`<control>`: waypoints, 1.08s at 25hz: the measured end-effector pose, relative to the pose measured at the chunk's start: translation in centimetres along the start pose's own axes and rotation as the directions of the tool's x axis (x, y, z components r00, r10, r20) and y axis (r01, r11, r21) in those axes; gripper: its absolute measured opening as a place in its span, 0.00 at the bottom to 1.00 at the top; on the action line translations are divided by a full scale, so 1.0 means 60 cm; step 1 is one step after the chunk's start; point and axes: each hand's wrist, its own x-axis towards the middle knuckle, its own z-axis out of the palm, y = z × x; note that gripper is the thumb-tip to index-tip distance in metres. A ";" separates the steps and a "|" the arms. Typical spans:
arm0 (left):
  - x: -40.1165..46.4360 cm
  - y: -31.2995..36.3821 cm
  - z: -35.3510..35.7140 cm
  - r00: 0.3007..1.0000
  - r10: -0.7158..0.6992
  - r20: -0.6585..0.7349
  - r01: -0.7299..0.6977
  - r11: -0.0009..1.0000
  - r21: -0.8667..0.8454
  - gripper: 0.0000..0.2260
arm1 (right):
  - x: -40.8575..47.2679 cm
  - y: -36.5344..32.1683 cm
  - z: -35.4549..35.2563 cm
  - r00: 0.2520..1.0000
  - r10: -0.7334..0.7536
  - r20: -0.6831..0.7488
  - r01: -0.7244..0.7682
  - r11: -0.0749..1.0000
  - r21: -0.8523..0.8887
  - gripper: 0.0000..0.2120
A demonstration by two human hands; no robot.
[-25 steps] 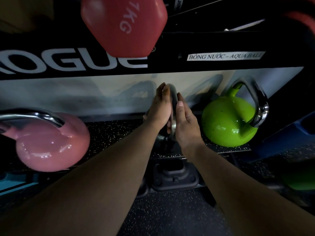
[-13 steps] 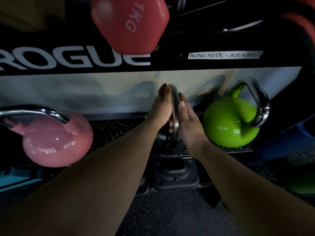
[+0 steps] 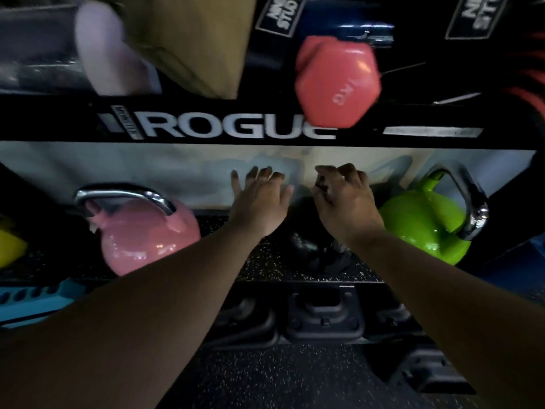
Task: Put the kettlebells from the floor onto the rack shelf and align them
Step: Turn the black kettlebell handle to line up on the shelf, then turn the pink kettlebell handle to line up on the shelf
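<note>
Both hands have parted: left hand (image 3: 259, 202) fingers spread, right hand (image 3: 345, 199) curled above dark kettlebell (image 3: 312, 252).

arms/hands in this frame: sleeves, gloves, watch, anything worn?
Both forearms are bare, with no sleeve reaching into view. The left hand and right hand wear no gloves, and no watch, band or ring shows on either. The image is dim and slightly blurred, so small items could be missed.

The speckled rack shelf (image 3: 265, 261) carries three kettlebells — pink (image 3: 141, 237), black (image 3: 312, 252), green (image 3: 418, 222); a yellow object (image 3: 10, 246) at far left.
</note>
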 end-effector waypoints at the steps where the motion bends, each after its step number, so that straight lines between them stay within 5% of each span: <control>1: -0.010 -0.031 -0.007 0.998 -0.006 -0.056 0.008 0.999 0.034 0.25 | 0.001 -0.024 0.012 1.000 -0.011 0.018 0.011 1.000 0.015 0.21; 5: -0.068 -0.205 -0.054 0.943 -0.092 -0.319 0.132 0.986 0.104 0.24 | 0.011 -0.157 0.096 0.992 -0.025 0.123 0.015 0.996 0.083 0.22; 8: -0.104 -0.322 -0.097 0.827 -0.339 -0.448 0.338 0.937 -0.086 0.25 | 0.029 -0.272 0.166 0.979 -0.001 0.204 -0.033 0.985 0.167 0.24; 10: -0.131 -0.393 -0.119 0.744 -0.541 -0.393 0.464 0.841 -0.278 0.28 | 0.049 -0.361 0.213 0.970 -0.008 0.242 -0.049 0.972 0.229 0.26; 13: -0.155 -0.449 -0.130 0.701 -0.709 -0.074 0.546 0.601 -0.583 0.38 | 0.066 -0.453 0.271 0.961 0.010 0.278 -0.090 0.957 0.277 0.27; 17: -0.151 -0.428 -0.109 0.687 -0.681 0.253 0.611 0.354 -0.708 0.41 | 0.071 -0.470 0.292 0.972 0.098 0.214 -0.156 0.948 0.279 0.23; 22: -0.082 -0.500 -0.120 0.878 -0.406 0.254 0.453 0.531 -0.716 0.39 | 0.018 -0.492 0.310 0.974 0.224 0.014 -0.211 0.893 0.398 0.16; 24: -0.069 -0.493 -0.120 0.912 -0.321 0.255 0.399 0.552 -0.733 0.39 | 0.004 -0.485 0.307 0.946 0.302 0.120 -0.315 0.760 0.568 0.13; 27: -0.084 -0.451 -0.099 0.937 -0.282 0.206 0.318 0.447 -0.836 0.33 | 0.009 -0.478 0.291 0.921 0.303 0.246 -0.374 0.505 0.778 0.12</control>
